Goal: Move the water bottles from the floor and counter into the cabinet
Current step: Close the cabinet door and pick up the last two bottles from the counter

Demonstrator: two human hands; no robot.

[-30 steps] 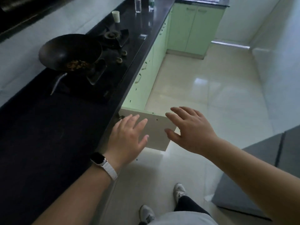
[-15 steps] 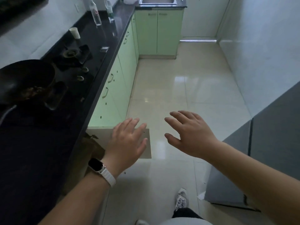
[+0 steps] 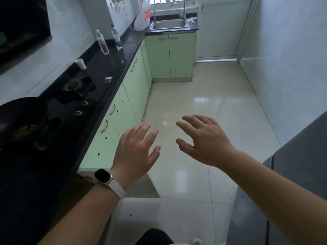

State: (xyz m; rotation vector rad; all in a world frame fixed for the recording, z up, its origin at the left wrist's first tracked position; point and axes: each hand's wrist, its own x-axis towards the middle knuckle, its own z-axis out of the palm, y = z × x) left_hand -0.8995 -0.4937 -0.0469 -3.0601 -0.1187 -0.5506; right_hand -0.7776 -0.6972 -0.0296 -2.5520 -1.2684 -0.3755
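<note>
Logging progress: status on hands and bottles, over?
Left hand and right hand open, empty. Clear bottle and green-label bottle upright on counter. Open cabinet door juts into aisle.

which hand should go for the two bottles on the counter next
Left, probably. The counter runs along the person's left side, so the left hand is nearer the red-label bottle and green-label bottle; the right hand hangs over the floor. Both empty.

Two bottles point(image 3: 102, 42) point(image 3: 117, 39) and one cup point(image 3: 80, 64) stand far beyond the fingers point(image 3: 141, 129); one wok point(image 3: 23, 114) sits left of them; one sink point(image 3: 169, 24) (two taps point(image 3: 154, 13) point(image 3: 184, 9)) lies farthest.
</note>
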